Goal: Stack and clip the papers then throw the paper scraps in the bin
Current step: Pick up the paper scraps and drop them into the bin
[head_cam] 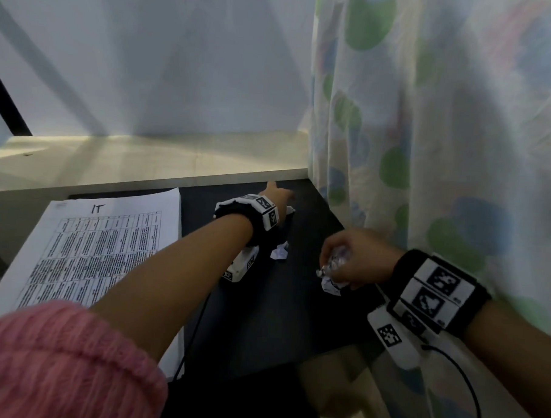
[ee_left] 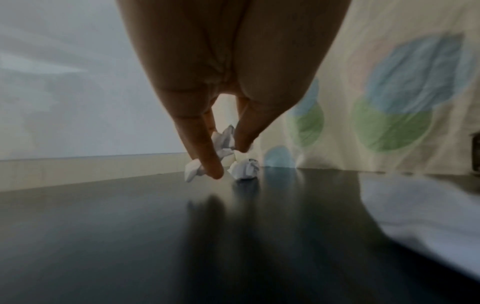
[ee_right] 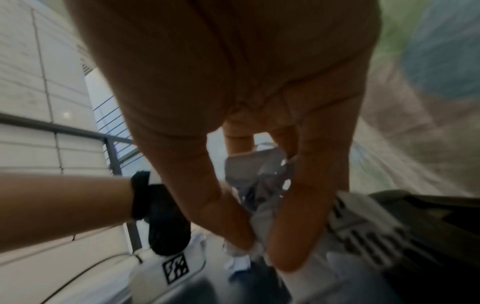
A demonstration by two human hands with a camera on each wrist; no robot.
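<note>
My left hand (head_cam: pixel 276 193) reaches to the far right corner of the black table (head_cam: pixel 263 322). In the left wrist view this left hand (ee_left: pixel 228 162) pinches a white crumpled paper scrap (ee_left: pixel 224 142) between thumb and fingers. Another scrap (ee_left: pixel 245 169) lies on the table just beyond. A loose scrap (head_cam: pixel 279 250) lies under my left wrist. My right hand (head_cam: pixel 331 268) hovers over the table's right side, gripping a bunch of crumpled scraps (head_cam: pixel 331 279). The right wrist view shows this right hand (ee_right: pixel 265 253) curled round the scraps (ee_right: pixel 259 179). The printed paper stack (head_cam: pixel 102 248) lies at the left.
A flowered curtain (head_cam: pixel 429 120) hangs against the table's right edge. A beige ledge (head_cam: pixel 143 162) and a white wall run behind the table. A dark slotted object (ee_right: pixel 369 230), blurred, shows in the right wrist view. No bin is clearly in view.
</note>
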